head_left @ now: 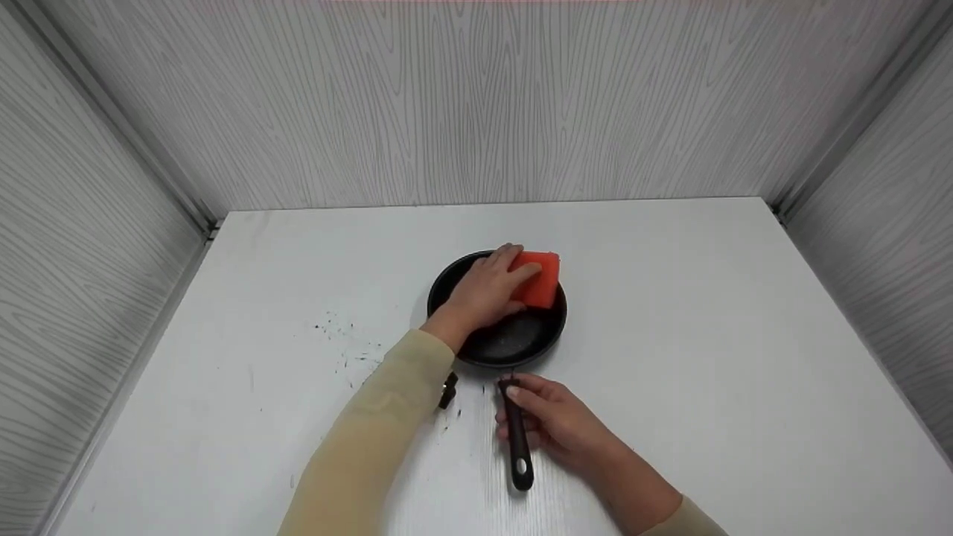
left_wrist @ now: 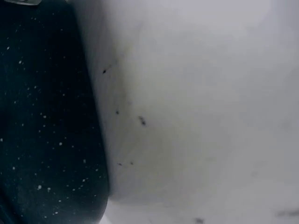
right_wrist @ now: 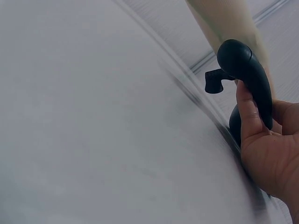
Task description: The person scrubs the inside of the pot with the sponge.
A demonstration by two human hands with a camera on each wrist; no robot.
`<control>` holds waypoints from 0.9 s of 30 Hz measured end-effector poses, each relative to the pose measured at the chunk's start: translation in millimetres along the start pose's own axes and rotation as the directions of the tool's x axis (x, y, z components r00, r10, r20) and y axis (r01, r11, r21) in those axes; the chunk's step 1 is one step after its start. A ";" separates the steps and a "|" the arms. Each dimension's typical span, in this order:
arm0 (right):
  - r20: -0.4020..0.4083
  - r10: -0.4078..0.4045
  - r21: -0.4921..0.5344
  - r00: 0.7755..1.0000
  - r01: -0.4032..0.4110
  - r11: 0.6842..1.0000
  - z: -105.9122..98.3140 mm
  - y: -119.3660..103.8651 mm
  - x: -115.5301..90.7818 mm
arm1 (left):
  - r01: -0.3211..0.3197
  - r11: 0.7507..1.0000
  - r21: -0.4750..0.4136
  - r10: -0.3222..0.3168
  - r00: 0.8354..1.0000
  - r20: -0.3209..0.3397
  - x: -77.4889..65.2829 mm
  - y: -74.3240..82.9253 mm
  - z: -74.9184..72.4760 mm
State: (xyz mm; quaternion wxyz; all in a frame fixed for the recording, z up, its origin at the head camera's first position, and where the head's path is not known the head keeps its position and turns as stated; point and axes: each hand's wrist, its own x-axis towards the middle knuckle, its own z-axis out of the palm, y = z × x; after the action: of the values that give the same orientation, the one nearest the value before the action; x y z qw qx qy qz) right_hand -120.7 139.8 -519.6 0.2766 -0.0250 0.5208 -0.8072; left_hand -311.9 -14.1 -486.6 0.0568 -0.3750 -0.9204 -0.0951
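Observation:
A black frying pan (head_left: 514, 341) lies on the white table, its handle (head_left: 519, 447) pointing toward me. My left hand (head_left: 488, 286) reaches over the pan and holds an orange sponge (head_left: 545, 279) against its far right inner side. Near the pan end of the handle, my right hand (head_left: 558, 417) grips it with the thumb on top. The right wrist view shows the right hand (right_wrist: 271, 154) with its fingers around the dark handle (right_wrist: 257, 84). In the left wrist view, the pan's dark, white-speckled surface (left_wrist: 51, 121) fills the left side; neither left hand nor sponge shows there.
Dark crumbs (head_left: 339, 327) are scattered on the table (head_left: 707, 313) left of the pan, with a few near the handle. A black device (head_left: 448, 391) sits at the left wrist. Grey wood-grain panels (head_left: 484, 104) enclose the table at the back and both sides.

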 end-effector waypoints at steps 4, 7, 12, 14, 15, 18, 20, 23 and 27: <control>-0.007 0.006 0.003 1.000 -0.006 1.000 1.0 -0.2 -0.7 | -0.018 1.000 0.013 0.018 1.000 0.000 0.9 -0.4 -1.4; -0.008 0.007 0.005 1.000 -0.007 1.000 1.5 -0.4 -0.8 | -0.029 0.999 0.031 0.029 1.000 -0.007 0.8 -0.8 -2.0; -0.009 0.004 0.007 1.000 -0.004 1.000 1.8 -0.6 -1.1 | -0.054 0.994 0.092 0.058 0.997 -0.047 -0.9 -3.0 -2.1; -0.008 0.006 0.005 1.000 -0.006 1.000 1.8 -0.4 -1.8 | -0.064 0.990 0.126 0.072 0.995 -0.065 -2.4 -4.4 -2.1; -0.008 0.008 0.005 1.000 -0.008 1.000 1.8 -0.4 -2.0 | -0.067 0.988 0.142 0.078 0.994 -0.072 -3.2 -5.2 -2.2; -0.008 0.015 0.001 1.000 -0.015 1.000 1.5 0.0 -2.7 | -0.074 0.980 0.183 0.090 0.992 -0.085 -5.1 -8.0 -2.7; -0.007 0.015 -0.003 1.000 -0.015 1.000 1.5 0.0 -3.1 | -0.077 0.976 0.203 0.096 0.991 -0.088 -5.9 -10.0 -3.4; -0.009 0.014 0.001 1.000 -0.014 1.000 1.4 -0.1 -3.4 | -0.079 0.971 0.227 0.102 0.991 -0.090 -6.8 -12.6 -5.0; -0.008 0.011 0.004 1.000 -0.011 1.000 1.6 -0.5 -3.8 | -0.076 0.965 0.252 0.100 0.991 -0.085 -8.7 -15.7 -7.6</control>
State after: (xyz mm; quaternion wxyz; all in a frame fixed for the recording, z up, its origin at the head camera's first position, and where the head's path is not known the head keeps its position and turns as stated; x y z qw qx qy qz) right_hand -117.2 140.4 -517.5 0.2791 -0.0181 0.5205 -0.8068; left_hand -316.5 -32.7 -482.9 0.1518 -0.4003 -0.9037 0.0054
